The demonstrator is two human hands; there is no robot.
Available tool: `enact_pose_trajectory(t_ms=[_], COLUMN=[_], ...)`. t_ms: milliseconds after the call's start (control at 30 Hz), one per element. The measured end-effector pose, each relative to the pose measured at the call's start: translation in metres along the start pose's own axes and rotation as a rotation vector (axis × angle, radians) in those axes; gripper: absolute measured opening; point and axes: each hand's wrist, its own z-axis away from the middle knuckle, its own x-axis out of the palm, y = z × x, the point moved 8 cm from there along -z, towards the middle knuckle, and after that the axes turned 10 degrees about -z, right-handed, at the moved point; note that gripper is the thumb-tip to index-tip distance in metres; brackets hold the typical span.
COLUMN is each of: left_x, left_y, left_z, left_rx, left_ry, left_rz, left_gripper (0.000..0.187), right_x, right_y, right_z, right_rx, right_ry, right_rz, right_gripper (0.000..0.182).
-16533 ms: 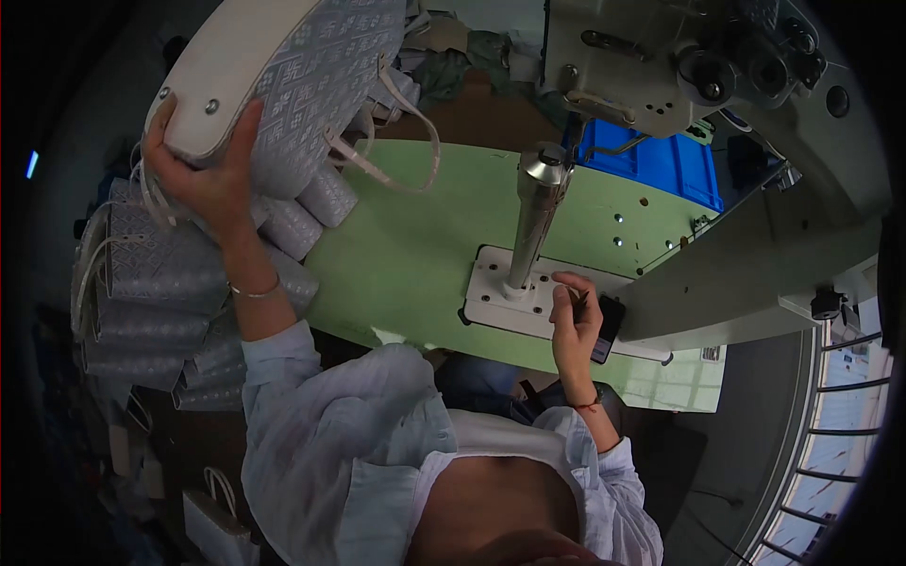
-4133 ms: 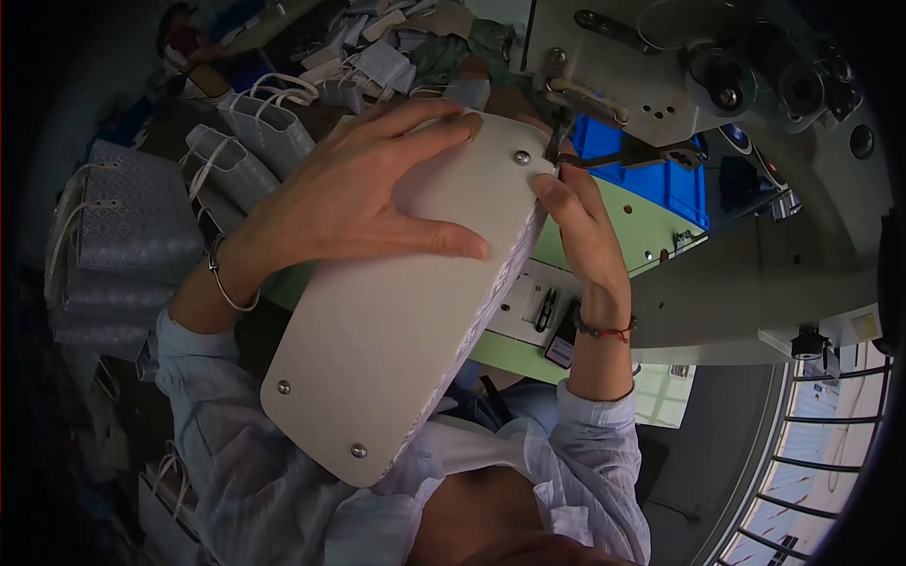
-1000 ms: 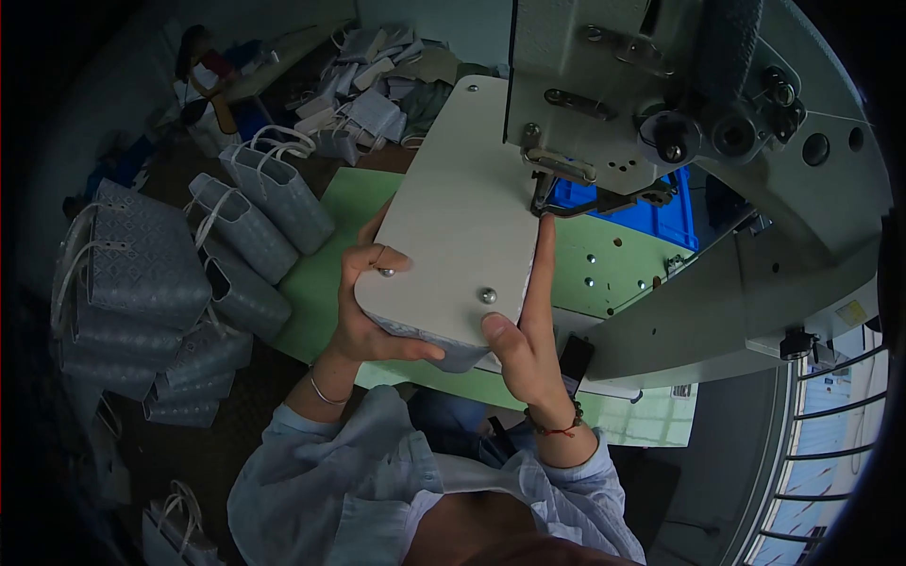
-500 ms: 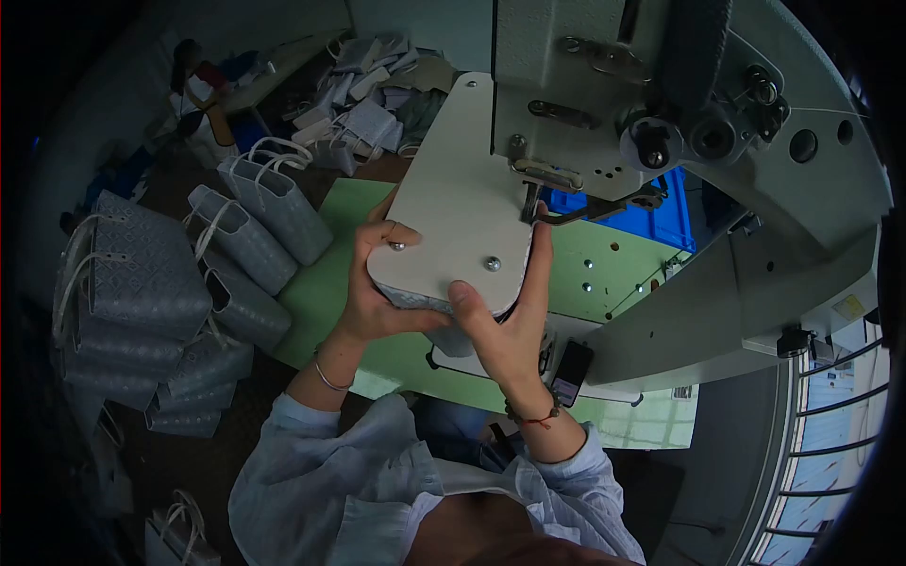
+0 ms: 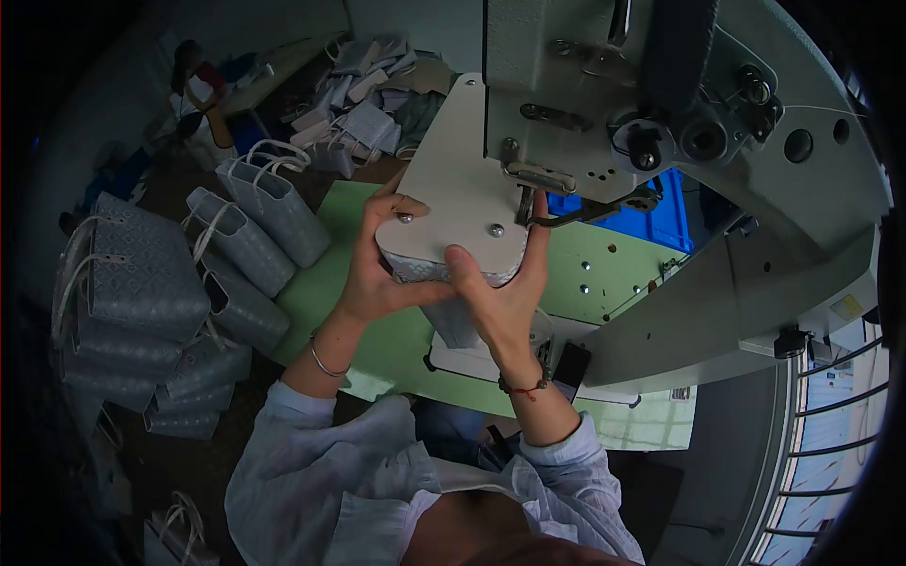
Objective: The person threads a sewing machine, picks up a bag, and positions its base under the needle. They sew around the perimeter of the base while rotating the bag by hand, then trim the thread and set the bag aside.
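A grey patterned handbag [image 5: 456, 325] is turned upside down, its pale base [image 5: 444, 189] with metal feet facing up. The base's edge sits under the needle area of a large sewing machine [image 5: 538, 160]. My left hand [image 5: 377, 259] wraps round the bag's near left corner, fingers on the base by a metal foot. My right hand [image 5: 500, 302] grips the near right side, thumb on the base's front edge, fingers running up the side close to the presser foot [image 5: 527, 203]. Much of the bag's body is hidden under the base and hands.
Several finished-looking grey handbags [image 5: 146, 274] stand and lie at left. A pile of bags [image 5: 368, 104] lies at the back. A blue crate [image 5: 675, 222] sits behind the green table [image 5: 377, 349]. A phone [image 5: 571, 368] lies by my right wrist. Another person [image 5: 200, 104] is far left.
Both hands and the bag have moved slightly; the near edge of the base has shifted away from me and a little right. My grip looks the same.
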Motion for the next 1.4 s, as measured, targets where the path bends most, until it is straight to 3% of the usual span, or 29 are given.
enact_pose_trajectory(t_ms=[200, 267, 300, 333, 433, 500, 567, 767, 1100, 1167, 1300, 1400], left_x=[-0.028, -0.005, -0.007, 0.008, 0.037, 0.052, 0.06, 0.063, 0.064, 0.062, 0.053, 0.039], left_y=[0.021, 0.033, 0.035, 0.03, 0.028, 0.023, 0.02, 0.02, 0.028, 0.031, 0.035, 0.046], left_z=[-0.052, -0.071, -0.085, -0.092, -0.107, -0.105, -0.103, -0.093, -0.08, -0.078, -0.072, -0.065], left_rx=[-0.012, 0.185, 0.181, 0.188, 0.163, 0.108, 0.078, 0.045, 0.068, 0.164, 0.146, 0.244], left_ry=[-0.151, -0.524, -0.521, -0.72, -1.013, -1.14, -1.209, -1.203, -1.078, -0.992, -1.014, -1.0], left_rz=[-0.283, -0.564, -0.562, -0.627, -0.696, -0.697, -0.687, -0.671, -0.67, -0.639, -0.656, -0.672], left_gripper=[0.092, 0.101, 0.101, 0.103, 0.104, 0.104, 0.105, 0.106, 0.107, 0.114, 0.122, 0.129], right_x=[0.0, -0.001, 0.0, 0.001, 0.002, 0.003, 0.001, 0.0, -0.003, -0.003, -0.005, -0.011], right_y=[0.004, 0.004, 0.004, 0.005, 0.002, -0.001, 0.0, 0.007, 0.009, 0.01, 0.008, 0.022], right_z=[-0.008, -0.012, -0.013, -0.015, -0.019, -0.022, -0.024, -0.028, -0.033, -0.034, -0.037, -0.04], right_rx=[0.019, -0.006, -0.003, 0.02, 0.052, 0.062, 0.109, 0.338, 0.502, 0.495, 0.444, 0.541], right_ry=[0.005, 0.016, 0.012, 0.015, 0.002, -0.017, 0.044, -0.135, -0.306, -0.365, -0.361, -0.418], right_rz=[0.006, 0.029, 0.032, -0.001, -0.004, 0.025, -0.025, -0.034, -0.163, -0.155, -0.207, -0.273], right_gripper=[0.095, 0.093, 0.093, 0.09, 0.086, 0.084, 0.063, 0.055, 0.059, 0.064, 0.069, 0.069])
